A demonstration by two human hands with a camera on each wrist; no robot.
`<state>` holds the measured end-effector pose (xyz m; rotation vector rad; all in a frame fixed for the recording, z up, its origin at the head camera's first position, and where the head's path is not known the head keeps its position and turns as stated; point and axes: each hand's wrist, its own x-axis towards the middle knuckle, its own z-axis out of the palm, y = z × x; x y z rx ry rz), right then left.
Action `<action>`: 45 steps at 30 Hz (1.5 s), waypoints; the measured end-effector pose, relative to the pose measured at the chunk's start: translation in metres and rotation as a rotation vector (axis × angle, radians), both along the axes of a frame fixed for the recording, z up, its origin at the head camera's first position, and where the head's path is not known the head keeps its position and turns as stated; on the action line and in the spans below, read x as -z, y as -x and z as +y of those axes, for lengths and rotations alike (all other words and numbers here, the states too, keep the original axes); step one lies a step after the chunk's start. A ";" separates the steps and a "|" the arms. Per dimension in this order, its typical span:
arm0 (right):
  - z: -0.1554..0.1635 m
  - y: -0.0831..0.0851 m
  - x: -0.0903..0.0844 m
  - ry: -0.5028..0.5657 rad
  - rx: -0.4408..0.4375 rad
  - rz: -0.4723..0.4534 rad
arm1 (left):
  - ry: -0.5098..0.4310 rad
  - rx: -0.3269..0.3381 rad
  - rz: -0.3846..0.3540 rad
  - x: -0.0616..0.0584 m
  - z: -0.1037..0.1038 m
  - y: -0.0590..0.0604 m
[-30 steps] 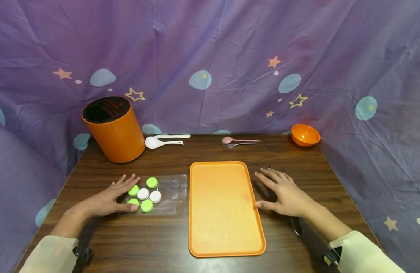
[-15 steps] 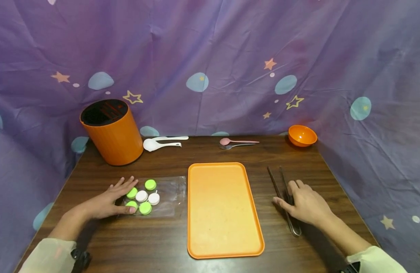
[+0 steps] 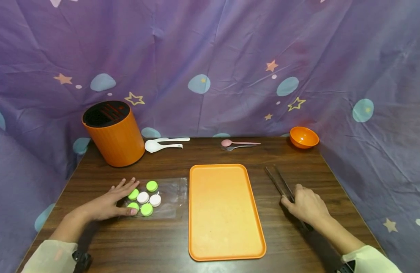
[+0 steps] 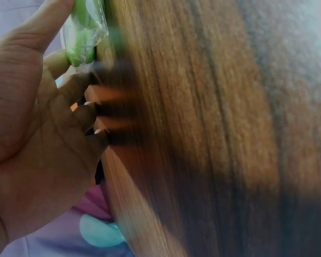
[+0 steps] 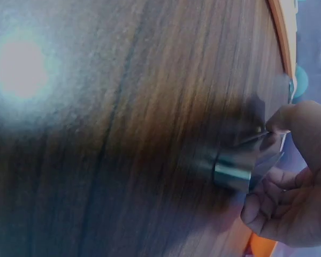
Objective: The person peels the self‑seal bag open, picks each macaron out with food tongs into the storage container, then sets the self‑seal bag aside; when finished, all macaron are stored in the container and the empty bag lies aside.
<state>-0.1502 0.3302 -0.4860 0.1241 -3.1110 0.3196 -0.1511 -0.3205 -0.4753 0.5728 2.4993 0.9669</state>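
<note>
My right hand point(image 3: 309, 206) grips a pair of metal tongs point(image 3: 277, 182), thumb on one side and curled fingers on the other. Spread slightly apart, their two arms point away from me. In the right wrist view, the bent end of the tongs point(image 5: 234, 170) shows beside the right hand point(image 5: 294, 198), just over the wood. My left hand point(image 3: 112, 203) lies with fingers extended at the left end of a clear plastic bag point(image 3: 170, 199). Its thumb and fingertips touch the round green pieces point(image 3: 147, 209) in the bag. White round pieces point(image 3: 143, 197) lie among them.
An orange tray point(image 3: 225, 212) lies mid-table. Behind stand an orange knife block point(image 3: 117, 138) and an orange bowl point(image 3: 304, 137). White spoons point(image 3: 155, 146), a pink spoon point(image 3: 227, 143) and a metal fork point(image 3: 232, 147) line the back edge. A purple curtain point(image 3: 210, 49) hangs beyond.
My right hand has moved from beside the tray to the right and toward me, onto the tongs, and closed round them. The tongs' arms have come closer together. My left hand stays put.
</note>
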 end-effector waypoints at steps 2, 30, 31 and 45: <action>0.000 -0.001 0.001 0.019 0.003 0.024 | 0.001 -0.003 -0.007 0.000 0.000 -0.001; -0.109 0.020 -0.021 -0.077 -0.693 0.447 | 0.026 -0.007 -0.012 0.000 0.000 0.002; -0.114 0.021 -0.021 -0.085 -0.706 0.446 | 0.028 -0.008 -0.013 0.000 0.000 0.002; -0.177 0.028 -0.013 -0.140 -0.856 0.390 | 0.057 -0.022 -0.045 -0.002 0.002 0.003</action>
